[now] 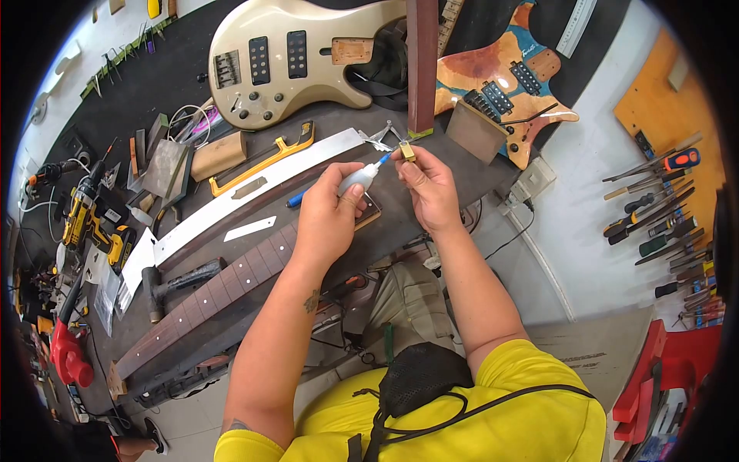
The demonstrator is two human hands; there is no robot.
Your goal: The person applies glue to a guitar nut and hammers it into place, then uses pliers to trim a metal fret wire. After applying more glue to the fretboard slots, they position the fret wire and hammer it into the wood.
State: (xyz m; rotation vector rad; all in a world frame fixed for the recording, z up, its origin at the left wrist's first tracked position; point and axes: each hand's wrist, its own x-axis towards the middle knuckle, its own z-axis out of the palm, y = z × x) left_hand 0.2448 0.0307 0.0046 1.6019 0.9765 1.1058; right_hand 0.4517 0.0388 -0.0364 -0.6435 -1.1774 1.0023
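My left hand is closed around a small white squeeze bottle with a blue nozzle. Between the fingertips of my right hand is a small brass-coloured block. The blue nozzle points at the block, its tip close beside it. Below my left hand a guitar neck with a dark, dotted fretboard lies slantwise along the bench; my forearm covers part of it. A blue pen-like thing shows just left of my left hand.
A gold bass body and a multicoloured guitar body lie at the back, with a reddish wooden post between them. Left are a yellow hacksaw, a hammer and a yellow drill. Files and screwdrivers hang right.
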